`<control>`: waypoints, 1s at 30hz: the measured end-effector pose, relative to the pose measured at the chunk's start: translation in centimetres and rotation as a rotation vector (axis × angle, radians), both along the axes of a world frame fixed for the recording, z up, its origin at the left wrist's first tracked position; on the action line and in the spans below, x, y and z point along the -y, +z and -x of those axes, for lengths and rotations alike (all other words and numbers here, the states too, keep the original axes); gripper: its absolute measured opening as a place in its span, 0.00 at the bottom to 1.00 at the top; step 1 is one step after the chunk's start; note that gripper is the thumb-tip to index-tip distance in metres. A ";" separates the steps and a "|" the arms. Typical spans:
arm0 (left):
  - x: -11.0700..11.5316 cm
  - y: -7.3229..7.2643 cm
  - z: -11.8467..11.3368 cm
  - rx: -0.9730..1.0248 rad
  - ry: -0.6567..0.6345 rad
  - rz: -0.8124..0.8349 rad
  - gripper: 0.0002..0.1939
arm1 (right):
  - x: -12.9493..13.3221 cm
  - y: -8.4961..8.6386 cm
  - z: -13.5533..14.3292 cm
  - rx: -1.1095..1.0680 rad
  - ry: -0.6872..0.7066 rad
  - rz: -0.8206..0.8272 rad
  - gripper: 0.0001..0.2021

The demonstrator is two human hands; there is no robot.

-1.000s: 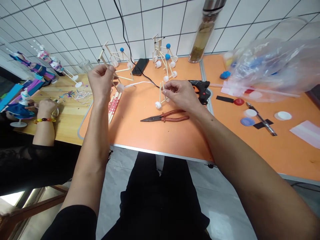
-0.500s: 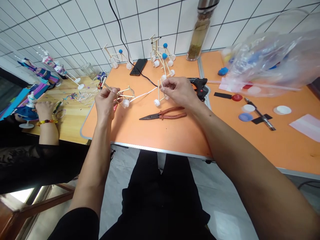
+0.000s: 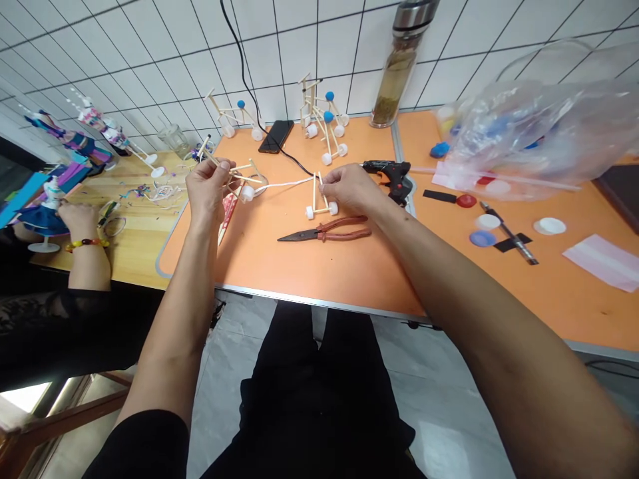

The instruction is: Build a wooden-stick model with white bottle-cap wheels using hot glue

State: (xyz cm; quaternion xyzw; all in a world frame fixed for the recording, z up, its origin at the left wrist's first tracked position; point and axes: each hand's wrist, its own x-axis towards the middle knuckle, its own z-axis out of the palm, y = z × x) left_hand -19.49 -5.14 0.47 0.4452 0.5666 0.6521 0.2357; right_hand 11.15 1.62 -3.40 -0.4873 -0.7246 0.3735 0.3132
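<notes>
My left hand (image 3: 207, 186) is closed, thumb against fingers, on a wooden-stick frame (image 3: 248, 174) with a white wheel at its near end. Part of that frame is hidden behind the fingers. In a pinch at its top, my right hand (image 3: 349, 186) holds a small stick piece (image 3: 314, 191) with white wheels at its two lower ends. Whether those wheels touch the table I cannot tell. Just below lie red-handled pliers (image 3: 324, 231). A black glue gun (image 3: 392, 176) lies beyond my right wrist. Beneath my left hand is a red patterned strip (image 3: 228, 209).
Finished-looking stick models with blue balls (image 3: 324, 116) stand at the back by a phone (image 3: 276, 136) and a glass bottle (image 3: 397, 73). A clear bag (image 3: 544, 126), caps and a pen (image 3: 509, 233) lie right. At left, another person's hand (image 3: 80, 219) holds a blue-skirted figure.
The wheeled piece in my right hand has turned, so both wheels now show side by side. My left hand's frame has tilted a little, and the view has shifted slightly.
</notes>
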 end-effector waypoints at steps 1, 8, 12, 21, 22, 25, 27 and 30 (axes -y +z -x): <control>-0.2 0.2 0.1 0.003 -0.002 -0.001 0.18 | -0.2 0.0 0.2 0.021 -0.005 -0.002 0.10; -0.8 1.5 0.7 -0.008 -0.031 0.012 0.15 | -1.0 0.0 1.5 0.194 0.022 0.119 0.09; -0.8 1.5 1.3 -0.015 -0.034 0.010 0.15 | -1.5 0.6 2.7 0.372 -0.003 -0.056 0.08; -0.8 0.9 2.0 0.053 -0.038 -0.014 0.16 | -0.1 3.0 12.3 0.151 0.268 -0.366 0.15; -0.8 0.7 2.1 0.074 -0.044 -0.018 0.16 | 0.0 3.1 12.9 0.173 0.268 -0.343 0.14; -0.7 0.4 2.5 0.152 -0.069 -0.027 0.15 | -0.3 3.2 13.8 0.226 0.264 -0.311 0.08; -0.7 0.2 2.8 0.209 -0.070 -0.027 0.12 | -0.6 3.0 13.8 0.254 0.272 -0.314 0.09; -0.7 0.3 3.6 0.308 -0.046 -0.046 0.09 | -1.1 2.8 13.7 0.319 0.266 -0.319 0.11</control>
